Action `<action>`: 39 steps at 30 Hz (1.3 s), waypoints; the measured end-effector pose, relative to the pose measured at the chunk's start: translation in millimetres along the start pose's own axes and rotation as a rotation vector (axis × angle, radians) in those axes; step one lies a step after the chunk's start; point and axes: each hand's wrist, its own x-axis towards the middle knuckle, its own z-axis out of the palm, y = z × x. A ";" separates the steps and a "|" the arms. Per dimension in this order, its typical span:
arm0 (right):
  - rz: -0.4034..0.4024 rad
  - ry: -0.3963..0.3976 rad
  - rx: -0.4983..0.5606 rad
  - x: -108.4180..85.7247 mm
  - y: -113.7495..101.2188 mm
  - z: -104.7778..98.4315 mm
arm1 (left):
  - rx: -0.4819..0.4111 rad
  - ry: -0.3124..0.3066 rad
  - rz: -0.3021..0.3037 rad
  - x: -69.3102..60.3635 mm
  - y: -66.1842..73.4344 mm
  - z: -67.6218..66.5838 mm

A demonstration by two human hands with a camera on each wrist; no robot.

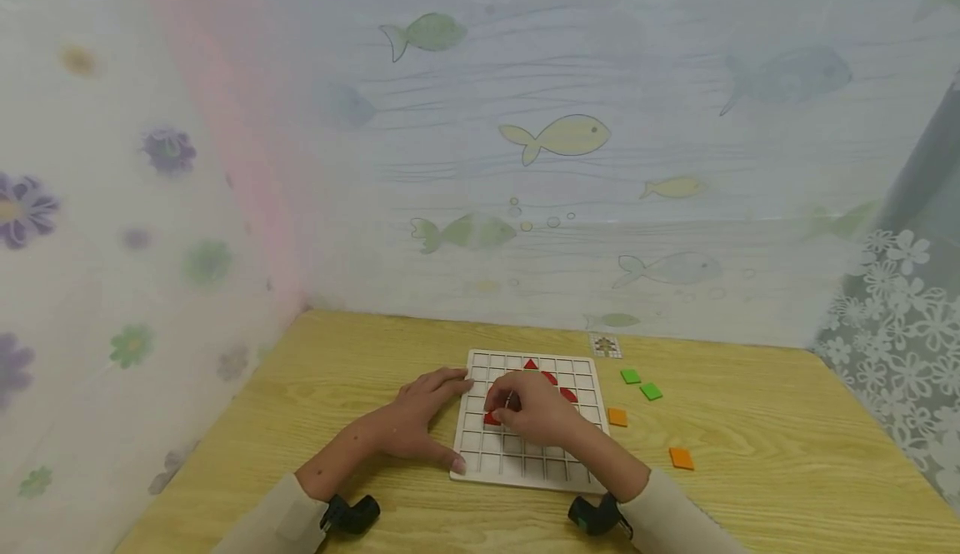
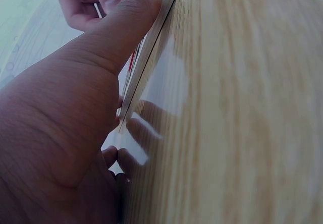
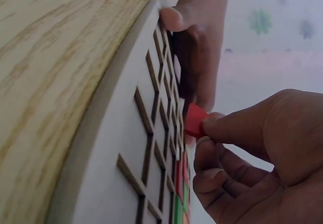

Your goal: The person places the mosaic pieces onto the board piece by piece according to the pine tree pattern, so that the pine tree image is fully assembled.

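A pale board with a square grid (image 1: 525,469) lies on the table. My left hand (image 1: 412,422) rests along its left side, thumb at the near left corner and fingers at the far left edge. My right hand (image 1: 538,411) is over the board's middle. Between thumb and forefinger it pinches a small red tile (image 3: 195,120), which stands tilted at the grid in the right wrist view. Beyond the hand, a red triangular tile (image 1: 531,364) and red tiles with a curved edge (image 1: 568,395) sit in cells. Some green tiles (image 3: 178,212) on the board are hidden from the head view.
Right of the board lie two green square tiles (image 1: 651,391) and two orange ones, one near the board's edge (image 1: 617,417) and one farther right (image 1: 682,458). A small picture card (image 1: 605,346) lies behind the board's far right corner. Patterned curtains (image 1: 555,204) enclose the wooden table (image 1: 780,437).
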 end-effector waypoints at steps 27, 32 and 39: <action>-0.021 -0.007 -0.084 -0.3 7.3 6.3 | 0.003 0.004 0.003 0.3 -1.0 1.7; -0.027 -0.002 -0.084 -1.3 6.3 5.6 | -0.003 -0.003 -0.009 1.0 -0.8 1.6; -0.008 0.037 -0.069 -3.5 6.3 6.3 | 0.008 0.002 -0.012 0.2 -1.1 1.9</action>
